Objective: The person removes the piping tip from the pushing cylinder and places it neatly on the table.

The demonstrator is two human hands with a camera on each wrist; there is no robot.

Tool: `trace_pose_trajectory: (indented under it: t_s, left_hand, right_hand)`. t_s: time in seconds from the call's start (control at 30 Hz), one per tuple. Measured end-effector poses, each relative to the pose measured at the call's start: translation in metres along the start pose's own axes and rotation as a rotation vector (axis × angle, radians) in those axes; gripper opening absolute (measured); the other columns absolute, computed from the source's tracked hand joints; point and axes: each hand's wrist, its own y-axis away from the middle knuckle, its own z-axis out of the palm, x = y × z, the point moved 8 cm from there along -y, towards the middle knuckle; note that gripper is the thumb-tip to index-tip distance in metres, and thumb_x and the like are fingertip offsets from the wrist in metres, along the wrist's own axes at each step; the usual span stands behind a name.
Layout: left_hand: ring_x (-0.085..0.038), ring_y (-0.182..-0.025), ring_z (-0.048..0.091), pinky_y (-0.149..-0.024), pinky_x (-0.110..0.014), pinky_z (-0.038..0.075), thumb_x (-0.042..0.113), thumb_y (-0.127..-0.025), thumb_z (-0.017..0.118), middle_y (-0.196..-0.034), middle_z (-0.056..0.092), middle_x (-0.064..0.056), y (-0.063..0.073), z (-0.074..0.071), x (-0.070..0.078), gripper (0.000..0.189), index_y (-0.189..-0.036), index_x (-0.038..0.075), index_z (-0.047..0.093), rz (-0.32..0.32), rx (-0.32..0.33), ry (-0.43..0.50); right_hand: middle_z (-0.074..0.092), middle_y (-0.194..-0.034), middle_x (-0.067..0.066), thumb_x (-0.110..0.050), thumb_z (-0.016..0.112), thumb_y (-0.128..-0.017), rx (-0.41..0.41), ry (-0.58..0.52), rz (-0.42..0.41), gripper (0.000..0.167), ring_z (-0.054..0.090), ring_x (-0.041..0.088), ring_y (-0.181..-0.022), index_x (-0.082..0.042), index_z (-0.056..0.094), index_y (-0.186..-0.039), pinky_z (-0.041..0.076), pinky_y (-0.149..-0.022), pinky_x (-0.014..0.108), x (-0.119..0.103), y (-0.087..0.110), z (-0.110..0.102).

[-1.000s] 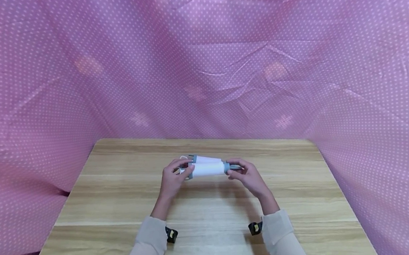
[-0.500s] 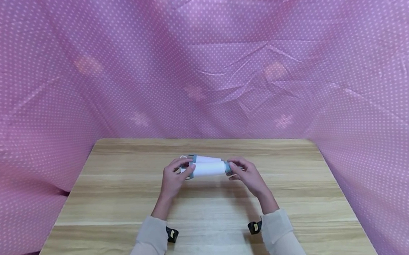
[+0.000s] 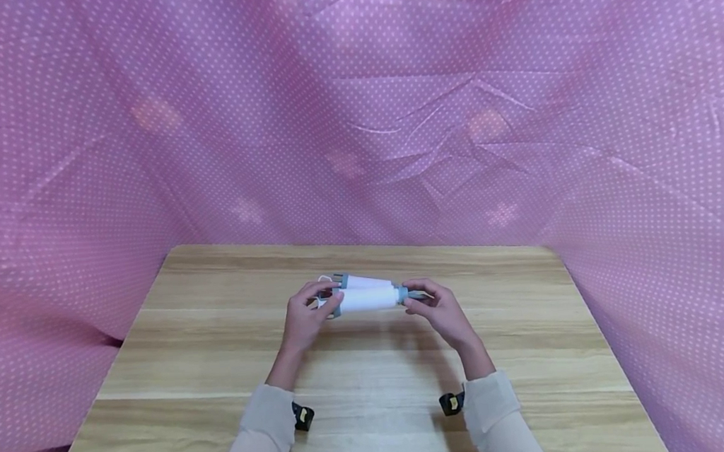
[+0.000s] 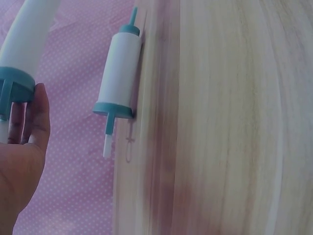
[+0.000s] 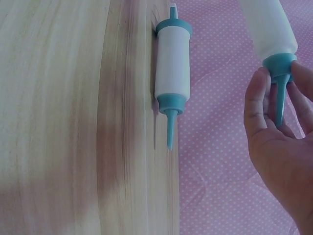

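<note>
A white squeeze bottle (image 3: pixel 368 299) with teal ends lies sideways between my hands, off the table. My left hand (image 3: pixel 302 321) grips its wide teal end (image 4: pixel 19 83), from which a teal stem with a white tip sticks out. At the other end, the thumb and fingers of my right hand (image 3: pixel 443 315) pinch the teal nozzle cap (image 5: pixel 279 63), whose thin spout points into the palm. A second, similar bottle (image 3: pixel 368 282) lies on the table just behind; neither hand holds it. Its narrow spout (image 5: pixel 170 129) shows in the right wrist view.
The wood-grain table (image 3: pixel 375 395) stretches on both sides and in front of the hands. Pink dotted cloth (image 3: pixel 353 113) hangs behind and around it. A small black camera (image 3: pixel 303 416) sits on each wrist by the cuffs.
My right fingers rolled over the nozzle cap, thumb upward half a second ago, and now the thumb is lower again. More white shows beside the cap. My left hand has stayed almost still.
</note>
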Motion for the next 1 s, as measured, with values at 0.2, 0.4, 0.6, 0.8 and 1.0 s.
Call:
trace_pose_trajectory:
  t_s: [0.2,0.4,0.6,0.8,1.0]
  left_hand:
    - [-0.030,-0.109,0.058,-0.086,-0.039,0.052,0.020,-0.092,0.077,-0.122,0.066,-0.018,0.000,-0.002,-0.010,0.034,-0.119,0.000,0.071,0.001,0.013,0.015]
    - [-0.027,-0.107,0.059,-0.092,-0.049,0.051,0.025,-0.091,0.077,-0.118,0.067,-0.013,0.005,-0.003,-0.014,0.036,-0.118,0.002,0.072,0.018,0.010,-0.008]
    - [-0.027,-0.106,0.061,-0.098,-0.055,0.047,0.028,-0.090,0.079,-0.115,0.069,-0.010,0.010,-0.009,-0.027,0.038,-0.117,0.003,0.072,-0.007,0.030,-0.044]
    - [-0.027,-0.109,0.060,-0.095,-0.049,0.050,0.031,-0.089,0.079,-0.118,0.068,-0.010,0.014,-0.014,-0.045,0.039,-0.118,0.005,0.073,-0.059,0.030,-0.061]
    - [-0.024,-0.110,0.059,-0.091,-0.040,0.049,0.032,-0.089,0.080,-0.120,0.068,-0.007,0.016,-0.016,-0.057,0.039,-0.118,0.007,0.073,-0.086,0.031,-0.082]
  right_hand:
    - [0.059,-0.125,0.021,0.000,0.069,-0.094,0.009,-0.004,-0.004,0.035,0.067,0.020,-0.096,0.010,0.060,-0.126,0.059,-0.084,0.034,0.001,0.003,-0.002]
    - [0.059,-0.122,0.021,-0.001,0.068,-0.095,0.002,0.000,0.005,0.035,0.066,0.019,-0.094,0.010,0.060,-0.127,0.059,-0.085,0.034,0.004,0.005,-0.005]
    - [0.059,-0.121,0.022,-0.003,0.068,-0.096,-0.009,0.001,0.000,0.035,0.067,0.023,-0.093,0.010,0.060,-0.127,0.059,-0.084,0.034,0.005,0.007,-0.007]
    - [0.059,-0.122,0.024,-0.003,0.068,-0.096,0.013,0.010,0.007,0.035,0.067,0.033,-0.096,0.009,0.061,-0.127,0.059,-0.083,0.035,0.007,0.010,-0.014]
    - [0.058,-0.123,0.025,-0.004,0.068,-0.097,0.014,0.010,0.020,0.035,0.067,0.022,-0.092,0.010,0.059,-0.128,0.059,-0.085,0.035,0.012,0.012,-0.016]
